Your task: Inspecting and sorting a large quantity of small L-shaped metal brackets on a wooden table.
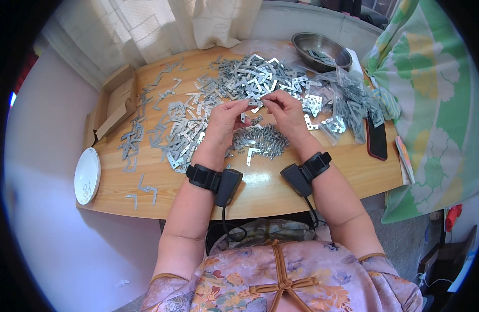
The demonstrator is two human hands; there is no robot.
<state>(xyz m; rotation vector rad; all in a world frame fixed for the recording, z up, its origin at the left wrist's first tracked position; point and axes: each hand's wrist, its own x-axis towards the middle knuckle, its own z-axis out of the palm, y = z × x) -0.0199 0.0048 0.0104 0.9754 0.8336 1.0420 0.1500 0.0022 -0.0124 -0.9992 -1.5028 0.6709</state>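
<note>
My left hand (226, 120) pinches an L-shaped metal corner bracket (254, 103) between thumb and fingertips, raised over the table. Close against the bracket's right end, my right hand (287, 113) has its thumb and index finger pressed together; whatever lies between them is too small to make out. Below both hands spreads a heap of small metal screws or rivets (265, 141). One L bracket (250, 156) lies at the heap's near edge. Behind and left of the hands, many loose L brackets (260, 75) form a large pile.
Brackets also lie scattered at left on the wooden table (198, 200). An open cardboard box (112, 106) and a white plate (87, 176) sit along the left edge. At right are bagged brackets (353, 104), a metal bowl (321, 51), a phone (376, 140) and a green curtain (421, 104).
</note>
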